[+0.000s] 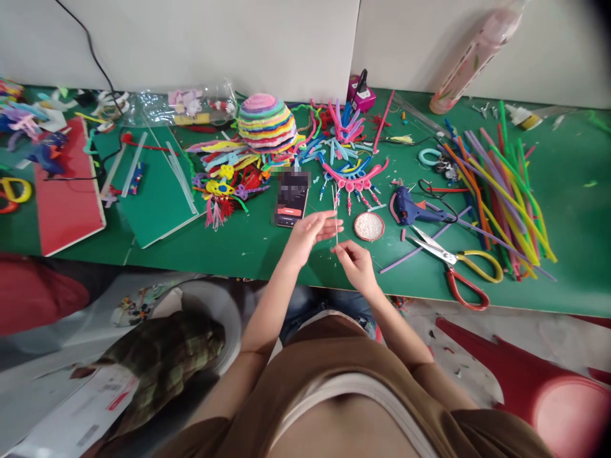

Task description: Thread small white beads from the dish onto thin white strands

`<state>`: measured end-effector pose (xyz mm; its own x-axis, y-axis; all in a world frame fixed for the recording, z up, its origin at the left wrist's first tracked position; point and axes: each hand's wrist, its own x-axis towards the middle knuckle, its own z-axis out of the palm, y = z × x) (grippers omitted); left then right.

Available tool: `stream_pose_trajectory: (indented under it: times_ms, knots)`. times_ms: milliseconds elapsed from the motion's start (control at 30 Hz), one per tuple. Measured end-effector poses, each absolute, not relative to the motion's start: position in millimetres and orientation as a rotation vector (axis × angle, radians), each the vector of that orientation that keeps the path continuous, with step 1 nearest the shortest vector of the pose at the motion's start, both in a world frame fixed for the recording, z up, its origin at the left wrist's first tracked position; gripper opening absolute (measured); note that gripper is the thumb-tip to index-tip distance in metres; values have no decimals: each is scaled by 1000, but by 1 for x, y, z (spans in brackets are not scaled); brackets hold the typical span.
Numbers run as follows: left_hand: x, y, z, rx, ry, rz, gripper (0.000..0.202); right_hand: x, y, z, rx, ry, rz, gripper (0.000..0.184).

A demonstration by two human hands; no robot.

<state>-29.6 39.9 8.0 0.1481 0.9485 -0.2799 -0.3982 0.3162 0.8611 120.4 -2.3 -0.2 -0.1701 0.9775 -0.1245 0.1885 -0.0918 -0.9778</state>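
My left hand [305, 236] is over the front of the green table, its fingers stretched out to the right and slightly apart. Thin pale strands [335, 219] run upright across those fingertips; whether they are thread or wire I cannot tell. At their lower end my right hand [356, 262] pinches them between thumb and fingers. Just beyond the hands lies a pink and blue ornament [352, 181] with beaded dangles. A small round dish [369, 226] of tiny white beads sits right of the strands. Left of them is a phone [292, 198] with its screen lit.
Scissors [449, 257], a blue glue gun [413, 207] and a pile of coloured pipe cleaners [510, 203] lie to the right. A striped ball-shaped piece [266, 124] stands at the back. Leftward are green [150, 210] and red boards [69, 203]. A bottle [472, 60] leans against the wall.
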Motion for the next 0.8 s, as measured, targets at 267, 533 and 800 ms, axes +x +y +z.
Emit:
stream_pose_trajectory:
  times_ms: [267, 533, 800]
  knots:
    - [-22, 21, 7, 941, 1168, 1009, 30, 123, 1, -2, -1396, -1460, 1290, 25]
    - [-21, 16, 6, 1189, 1254, 1033, 16, 123, 1, 2, -1389, -1552, 1221, 21]
    - [-25, 16, 8, 1206, 1236, 1004, 14, 125, -1, 0, -1348, -1507, 1331, 22]
